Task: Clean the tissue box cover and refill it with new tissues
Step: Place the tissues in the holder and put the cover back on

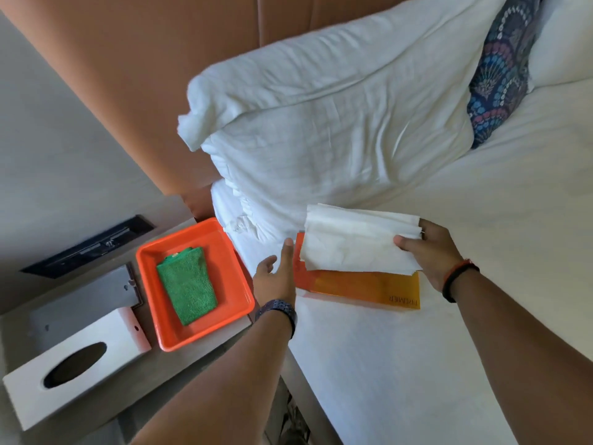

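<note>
My right hand (428, 252) grips the right end of a stack of white tissues (353, 242), held just above an orange-yellow tissue pack (359, 289) lying on the bed. My left hand (277, 274) is open with fingers spread, close to the left end of the stack but holding nothing. The white tissue box cover (77, 364) with its dark oval slot lies on the bedside table at the lower left. Its grey base plate (86, 297) lies behind it.
An orange tray (231, 303) on the bedside table holds a folded green cloth (187, 284). White pillows (321, 123) and a patterned cushion (497, 69) lie at the head of the bed. A dark wall panel (90, 245) sits behind the table.
</note>
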`<state>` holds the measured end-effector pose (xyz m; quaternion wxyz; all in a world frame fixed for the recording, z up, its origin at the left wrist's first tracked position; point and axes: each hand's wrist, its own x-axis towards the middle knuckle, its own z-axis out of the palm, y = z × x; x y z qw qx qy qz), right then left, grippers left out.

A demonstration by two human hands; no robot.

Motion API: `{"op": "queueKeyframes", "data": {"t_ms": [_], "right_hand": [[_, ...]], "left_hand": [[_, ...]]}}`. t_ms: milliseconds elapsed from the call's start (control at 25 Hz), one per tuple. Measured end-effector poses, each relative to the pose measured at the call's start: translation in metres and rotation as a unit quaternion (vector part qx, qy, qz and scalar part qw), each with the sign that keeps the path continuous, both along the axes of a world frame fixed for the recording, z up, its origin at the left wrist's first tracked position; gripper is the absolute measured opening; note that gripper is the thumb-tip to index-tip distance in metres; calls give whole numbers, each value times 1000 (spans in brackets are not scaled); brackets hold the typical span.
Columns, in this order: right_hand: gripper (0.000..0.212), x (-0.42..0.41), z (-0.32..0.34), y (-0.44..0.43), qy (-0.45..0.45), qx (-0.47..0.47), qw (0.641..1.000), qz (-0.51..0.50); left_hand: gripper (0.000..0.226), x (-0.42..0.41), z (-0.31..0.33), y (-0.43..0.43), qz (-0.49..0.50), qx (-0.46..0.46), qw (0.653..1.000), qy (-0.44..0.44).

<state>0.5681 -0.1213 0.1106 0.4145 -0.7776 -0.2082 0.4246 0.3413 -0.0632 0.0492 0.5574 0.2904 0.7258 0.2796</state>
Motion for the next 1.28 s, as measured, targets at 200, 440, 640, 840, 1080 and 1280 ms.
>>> {"op": "queueKeyframes", "data": {"t_ms": [200, 440, 640, 840, 1080, 1280], "right_hand": [[31, -49, 61, 77, 9, 45, 989, 140], [25, -183, 42, 175, 21, 52, 968, 246], [25, -319, -11, 236, 69, 21, 946, 315], [28, -439, -58, 283, 174, -5, 918, 356], [30, -512, -151, 293, 124, -74, 912, 383], [24, -550, -223, 283, 46, -106, 928, 353]], "left_hand": [[91, -56, 48, 55, -73, -31, 962, -261], [99, -208, 62, 137, -40, -50, 921, -385], [90, -342, 24, 173, 53, -77, 925, -369], [89, -452, -70, 155, 199, -206, 894, -344], [95, -523, -122, 177, 231, -140, 864, -425], [47, -556, -163, 175, 106, -127, 926, -340]]}}
